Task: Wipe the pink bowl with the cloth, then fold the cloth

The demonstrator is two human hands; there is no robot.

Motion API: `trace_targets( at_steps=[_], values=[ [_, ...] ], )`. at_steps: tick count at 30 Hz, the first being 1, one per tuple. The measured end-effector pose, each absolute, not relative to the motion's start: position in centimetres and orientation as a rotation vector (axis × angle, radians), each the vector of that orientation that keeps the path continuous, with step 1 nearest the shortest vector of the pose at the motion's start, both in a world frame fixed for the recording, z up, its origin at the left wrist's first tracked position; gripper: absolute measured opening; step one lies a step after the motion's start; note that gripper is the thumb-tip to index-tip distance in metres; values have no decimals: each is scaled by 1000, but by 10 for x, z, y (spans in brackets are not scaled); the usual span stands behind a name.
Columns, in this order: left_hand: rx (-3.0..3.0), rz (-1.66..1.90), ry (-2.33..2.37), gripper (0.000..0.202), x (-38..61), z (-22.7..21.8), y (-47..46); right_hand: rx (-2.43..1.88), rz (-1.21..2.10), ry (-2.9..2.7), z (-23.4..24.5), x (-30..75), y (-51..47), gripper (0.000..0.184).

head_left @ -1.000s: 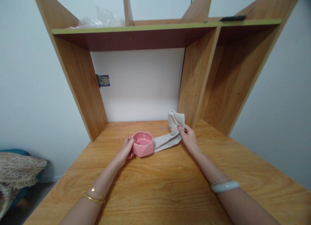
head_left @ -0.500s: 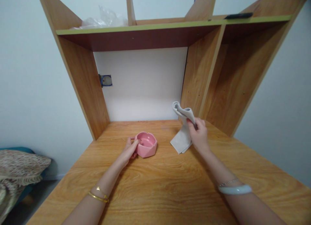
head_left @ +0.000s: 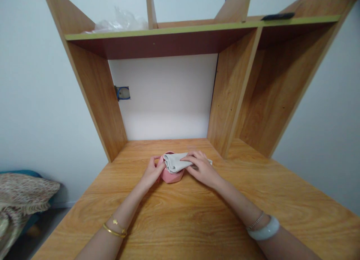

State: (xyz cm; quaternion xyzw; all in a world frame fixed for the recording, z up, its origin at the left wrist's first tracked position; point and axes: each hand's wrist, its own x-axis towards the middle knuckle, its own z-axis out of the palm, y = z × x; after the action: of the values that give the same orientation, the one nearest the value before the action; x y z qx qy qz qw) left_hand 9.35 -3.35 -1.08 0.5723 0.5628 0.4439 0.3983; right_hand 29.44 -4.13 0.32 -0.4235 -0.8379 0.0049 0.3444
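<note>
A pink faceted ashtray stands upright on the wooden desk. My left hand grips its left side, thumb at the rim and the other fingers partly hidden behind. Across the top of the ashtray lies a folded light-grey cloth, which covers most of the opening. My right hand is closed on the cloth at its right part, just right of the ashtray. The ashtray's inside is mostly hidden under the cloth.
Wooden shelving with a green-edged shelf rises behind the desk. A clear plastic bag and a dark object lie on it. An uncovered wall socket box is at the left. A patterned fabric lies beyond the desk's left edge.
My right hand has brought the cloth left and down from beside the ashtray onto its top. The left hand still holds the ashtray in nearly the same place.
</note>
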Motion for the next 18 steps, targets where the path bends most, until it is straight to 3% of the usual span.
trace_targets(
  at_steps=[5,9,13,18],
  values=[
    [1520,1238,1461,43,94,-15,-32,-1147,119,-2148,3,287,-45,25],
    [1588,1293,1361,47,99,-14,-37,-1335,11,-2025,0,281,-44,23],
    [1629,1306,1231,52,104,-12,-42,-1555,-47,-1846,-9,277,-40,39],
    [1766,1308,1181,51,106,-8,-47,-1633,275,-1734,-25,275,-33,53]
  ],
)
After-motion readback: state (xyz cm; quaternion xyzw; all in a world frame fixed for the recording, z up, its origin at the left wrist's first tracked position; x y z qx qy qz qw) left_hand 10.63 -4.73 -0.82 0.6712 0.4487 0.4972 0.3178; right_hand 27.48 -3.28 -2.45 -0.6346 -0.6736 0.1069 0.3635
